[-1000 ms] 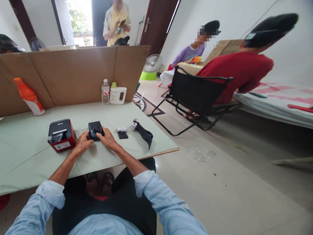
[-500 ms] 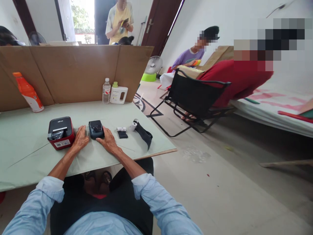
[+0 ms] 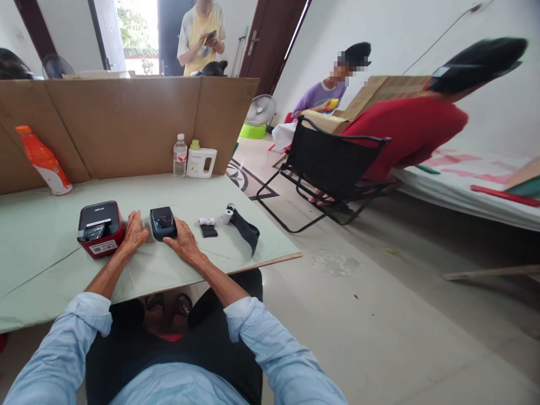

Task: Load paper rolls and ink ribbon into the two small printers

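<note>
A small black printer-like device lies on the pale green table between my hands. My left hand lies flat on the table with fingers stretched out, between the device and a red and black box-shaped printer. My right hand rests open on the table, fingers touching the device's right side. Right of it lie a small white paper roll on a black piece, another white roll, and a curved black strap-like part.
A cardboard screen stands along the table's back edge, with an orange bottle, a water bottle and a white jug before it. A black folding chair holds a person in red. Other people sit and stand beyond.
My left hand has come off the black device and now lies flat beside the red printer. My right hand has flattened against the device's right side. The view shifted slightly.
</note>
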A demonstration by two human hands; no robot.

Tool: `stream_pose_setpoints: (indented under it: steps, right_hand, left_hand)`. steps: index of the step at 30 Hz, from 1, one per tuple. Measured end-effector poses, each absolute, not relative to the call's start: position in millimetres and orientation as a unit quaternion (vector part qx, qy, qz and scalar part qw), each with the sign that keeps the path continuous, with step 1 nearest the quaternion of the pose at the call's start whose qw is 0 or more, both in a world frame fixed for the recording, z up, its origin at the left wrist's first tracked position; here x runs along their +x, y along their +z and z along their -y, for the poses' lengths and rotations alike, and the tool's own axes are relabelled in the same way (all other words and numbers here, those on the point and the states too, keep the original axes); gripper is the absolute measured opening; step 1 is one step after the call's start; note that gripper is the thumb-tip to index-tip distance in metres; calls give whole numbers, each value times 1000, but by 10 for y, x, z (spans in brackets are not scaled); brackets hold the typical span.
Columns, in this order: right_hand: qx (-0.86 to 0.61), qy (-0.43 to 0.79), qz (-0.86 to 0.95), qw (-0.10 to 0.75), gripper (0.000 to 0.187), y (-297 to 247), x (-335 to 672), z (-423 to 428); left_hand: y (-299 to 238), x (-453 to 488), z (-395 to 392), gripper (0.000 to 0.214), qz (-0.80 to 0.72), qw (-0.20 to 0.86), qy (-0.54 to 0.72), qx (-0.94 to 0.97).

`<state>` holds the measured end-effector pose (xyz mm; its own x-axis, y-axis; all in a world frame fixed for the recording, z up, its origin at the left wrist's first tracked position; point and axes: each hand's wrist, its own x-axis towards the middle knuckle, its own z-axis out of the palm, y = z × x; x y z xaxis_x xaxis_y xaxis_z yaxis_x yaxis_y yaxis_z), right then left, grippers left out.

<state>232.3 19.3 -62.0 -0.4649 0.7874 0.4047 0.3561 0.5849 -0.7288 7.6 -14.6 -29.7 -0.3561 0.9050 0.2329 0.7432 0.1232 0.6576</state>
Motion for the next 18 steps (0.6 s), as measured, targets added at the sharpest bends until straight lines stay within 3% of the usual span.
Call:
stream_pose_setpoints:
  steps: [5,13,18]
  right_hand:
    - [-355,284,804,383,83,-650,2305,-213]
    - [-347,286,804,390,80,-646,2318,-216]
    - [-355,280,805,383,80,-640,2318,-214]
  left_hand:
    - [-255,52,144,84,-715,136,365,580]
    - [-223,52,186,83,-608,267,403,630]
    - [-235,217,424,95,-636,190,338,667]
